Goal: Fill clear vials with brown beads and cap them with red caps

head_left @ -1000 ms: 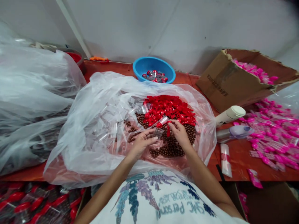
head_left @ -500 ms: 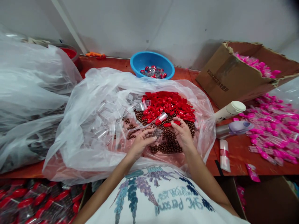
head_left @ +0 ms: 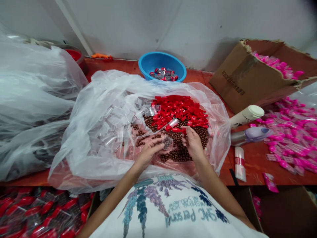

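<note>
A clear plastic sheet [head_left: 94,109] covers the red table [head_left: 250,162]. On it, a heap of red caps [head_left: 180,110] lies at 12 o'clock from the hands, with brown balls [head_left: 178,153] spread just below. The left hand [head_left: 147,153] pinches a small clear tube [head_left: 167,142] packed with balls, at its 2 o'clock. The right hand [head_left: 194,143] curls with its fingertips at the edge of the caps; I cannot tell whether it grips one.
</note>
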`<state>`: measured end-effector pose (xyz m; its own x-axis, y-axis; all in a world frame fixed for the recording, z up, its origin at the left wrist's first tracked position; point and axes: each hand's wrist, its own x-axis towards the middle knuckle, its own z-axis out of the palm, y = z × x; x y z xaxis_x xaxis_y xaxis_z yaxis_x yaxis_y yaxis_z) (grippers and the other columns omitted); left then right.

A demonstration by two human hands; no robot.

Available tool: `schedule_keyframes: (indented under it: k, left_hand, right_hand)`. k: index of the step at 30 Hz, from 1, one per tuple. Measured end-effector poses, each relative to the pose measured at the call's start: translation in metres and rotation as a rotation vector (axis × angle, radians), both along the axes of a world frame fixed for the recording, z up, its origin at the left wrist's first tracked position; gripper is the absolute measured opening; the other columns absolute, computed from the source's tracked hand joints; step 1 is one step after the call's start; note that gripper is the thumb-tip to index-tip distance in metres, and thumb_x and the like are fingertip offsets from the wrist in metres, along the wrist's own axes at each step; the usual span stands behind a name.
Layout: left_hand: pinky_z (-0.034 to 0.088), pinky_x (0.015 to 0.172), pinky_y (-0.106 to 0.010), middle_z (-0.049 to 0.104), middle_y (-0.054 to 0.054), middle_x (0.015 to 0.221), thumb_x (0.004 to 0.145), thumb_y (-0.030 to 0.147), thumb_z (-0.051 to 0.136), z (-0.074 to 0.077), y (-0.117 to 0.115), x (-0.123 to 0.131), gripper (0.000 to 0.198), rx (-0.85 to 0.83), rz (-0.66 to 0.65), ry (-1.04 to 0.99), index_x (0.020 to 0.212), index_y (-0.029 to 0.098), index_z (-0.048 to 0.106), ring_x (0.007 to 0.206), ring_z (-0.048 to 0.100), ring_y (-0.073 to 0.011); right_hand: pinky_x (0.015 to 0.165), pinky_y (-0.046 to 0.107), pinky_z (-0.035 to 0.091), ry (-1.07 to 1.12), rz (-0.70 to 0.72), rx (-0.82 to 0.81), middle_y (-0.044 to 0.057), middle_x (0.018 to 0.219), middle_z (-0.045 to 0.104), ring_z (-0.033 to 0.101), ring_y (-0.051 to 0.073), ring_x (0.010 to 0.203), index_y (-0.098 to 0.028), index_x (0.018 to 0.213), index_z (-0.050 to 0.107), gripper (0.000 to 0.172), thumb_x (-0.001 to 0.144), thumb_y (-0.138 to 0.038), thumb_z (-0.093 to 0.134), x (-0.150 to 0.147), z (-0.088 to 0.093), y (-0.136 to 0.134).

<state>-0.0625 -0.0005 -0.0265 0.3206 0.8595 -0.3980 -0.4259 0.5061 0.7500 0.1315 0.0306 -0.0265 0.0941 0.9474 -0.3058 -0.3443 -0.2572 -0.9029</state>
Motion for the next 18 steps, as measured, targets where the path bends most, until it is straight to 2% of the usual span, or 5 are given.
schedule_keyframes:
  k: [4, 6, 10, 13, 18]
  left_hand:
    - [0.058, 0.073, -0.031, 0.07, -0.009, 0.1, 0.07, 0.02, 0.073, -0.002, 0.0, -0.002, 0.035, -0.037, 0.009, -0.006, 0.104, 0.014, 0.069, 0.081, 0.067, -0.0179]
    - [0.058, 0.072, -0.03, 0.071, -0.009, 0.097, 0.07, 0.019, 0.073, -0.003, 0.0, -0.002, 0.033, -0.045, 0.011, -0.022, 0.102, 0.013, 0.07, 0.079, 0.067, -0.0181]
    - [0.058, 0.072, -0.029, 0.07, -0.01, 0.1, 0.07, 0.019, 0.073, -0.006, 0.001, -0.003, 0.033, -0.069, 0.003, -0.023, 0.102, 0.013, 0.07, 0.082, 0.067, -0.0189]
    - [0.057, 0.074, -0.028, 0.068, -0.01, 0.11, 0.07, 0.021, 0.073, -0.009, 0.0, -0.003, 0.036, -0.037, -0.014, -0.002, 0.106, 0.016, 0.07, 0.09, 0.066, -0.0203]
    - [0.056, 0.078, -0.03, 0.066, -0.011, 0.115, 0.071, 0.025, 0.074, -0.011, -0.002, -0.004, 0.04, -0.001, -0.03, 0.014, 0.109, 0.017, 0.069, 0.101, 0.064, -0.0245]
  right_hand:
    - [0.052, 0.02, 0.048, 0.076, 0.09, -0.014, -0.002, 0.08, 0.066, 0.056, 0.007, 0.057, -0.023, 0.104, 0.068, 0.039, 0.068, -0.039, 0.073, -0.004, -0.004, -0.002]
    - [0.063, 0.024, 0.052, 0.067, 0.145, -0.005, -0.001, 0.085, 0.068, 0.06, 0.009, 0.064, -0.024, 0.105, 0.069, 0.039, 0.068, -0.037, 0.074, -0.008, -0.006, -0.005]
    - [0.078, 0.032, 0.052, -0.054, 0.215, 0.081, 0.001, 0.102, 0.069, 0.064, 0.016, 0.084, -0.026, 0.111, 0.067, 0.039, 0.075, -0.04, 0.068, -0.014, -0.005, -0.008]
    - [0.093, 0.036, 0.046, -0.228, 0.273, 0.189, 0.002, 0.113, 0.067, 0.061, 0.019, 0.102, -0.026, 0.11, 0.067, 0.036, 0.077, -0.038, 0.066, -0.016, 0.001, -0.007]
    - [0.086, 0.036, 0.049, -0.419, 0.334, 0.246, 0.003, 0.102, 0.07, 0.063, 0.02, 0.095, -0.026, 0.101, 0.071, 0.027, 0.077, -0.038, 0.065, -0.017, 0.008, -0.007]
